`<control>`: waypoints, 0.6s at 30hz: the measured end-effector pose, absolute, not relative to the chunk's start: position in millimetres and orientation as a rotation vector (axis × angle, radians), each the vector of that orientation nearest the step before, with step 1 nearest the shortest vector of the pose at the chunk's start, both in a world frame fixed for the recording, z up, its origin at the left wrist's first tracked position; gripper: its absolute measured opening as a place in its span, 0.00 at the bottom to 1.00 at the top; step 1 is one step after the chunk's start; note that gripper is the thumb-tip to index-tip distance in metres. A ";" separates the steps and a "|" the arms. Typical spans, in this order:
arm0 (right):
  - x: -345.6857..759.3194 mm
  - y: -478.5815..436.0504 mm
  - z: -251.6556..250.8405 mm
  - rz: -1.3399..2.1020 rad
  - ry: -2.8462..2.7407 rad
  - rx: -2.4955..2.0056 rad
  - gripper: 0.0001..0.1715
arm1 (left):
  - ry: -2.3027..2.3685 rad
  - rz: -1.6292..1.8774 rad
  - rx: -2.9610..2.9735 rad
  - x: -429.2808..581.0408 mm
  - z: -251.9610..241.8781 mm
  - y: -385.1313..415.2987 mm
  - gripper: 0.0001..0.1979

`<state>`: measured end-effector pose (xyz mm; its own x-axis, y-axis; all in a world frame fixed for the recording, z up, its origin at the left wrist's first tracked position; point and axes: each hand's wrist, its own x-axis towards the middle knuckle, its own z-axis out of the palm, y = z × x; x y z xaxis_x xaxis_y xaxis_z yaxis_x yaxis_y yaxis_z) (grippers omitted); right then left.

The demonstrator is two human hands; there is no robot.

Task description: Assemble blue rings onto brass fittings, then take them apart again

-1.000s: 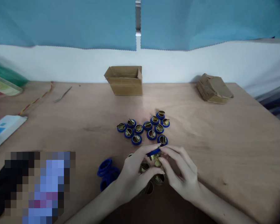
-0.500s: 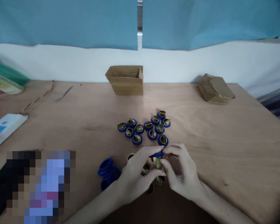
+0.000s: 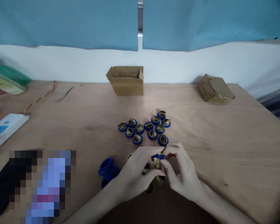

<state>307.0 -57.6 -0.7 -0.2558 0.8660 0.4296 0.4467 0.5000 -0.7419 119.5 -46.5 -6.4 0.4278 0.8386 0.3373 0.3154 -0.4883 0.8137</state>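
Between my two hands is a small brass fitting point(image 3: 157, 162) with a blue plastic-looking ring point(image 3: 157, 156) around it. My left hand point(image 3: 140, 172) pinches it from the left with thumb and fingertips. From the right, my right hand point(image 3: 183, 172) grips the same piece, thumb below and forefinger above. Under and behind the hands lie brass fittings point(image 3: 160, 179) without blue rings, partly hidden. A pile of loose blue rings point(image 3: 108, 171) sits left of my left wrist. Beyond my fingertips, several brass fittings in blue rings point(image 3: 152, 134) lie in a loose cluster.
An open cardboard box point(image 3: 128, 87) stands at the back middle, and a crumpled cardboard box point(image 3: 216, 89) at the back right. On the left are a white power strip point(image 3: 10, 127), a twisted cord point(image 3: 38, 99), a thin strip point(image 3: 65, 94) and a pixelated item point(image 3: 46, 186).
The blue ring has shifted slightly down and right on the brass fitting, and brass now shows above it. Both hands stay nearly in place.
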 end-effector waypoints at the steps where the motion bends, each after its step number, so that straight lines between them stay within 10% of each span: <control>1: 306.9 -57.5 -1.2 0.616 -1.886 -1.095 0.10 | 0.971 1.003 2.029 119.2 -5.9 -45.9 0.27; 18: 301.2 -60.3 -8.0 0.604 -1.938 -1.134 0.09 | 1.080 0.995 1.931 121.1 3.8 -48.5 0.22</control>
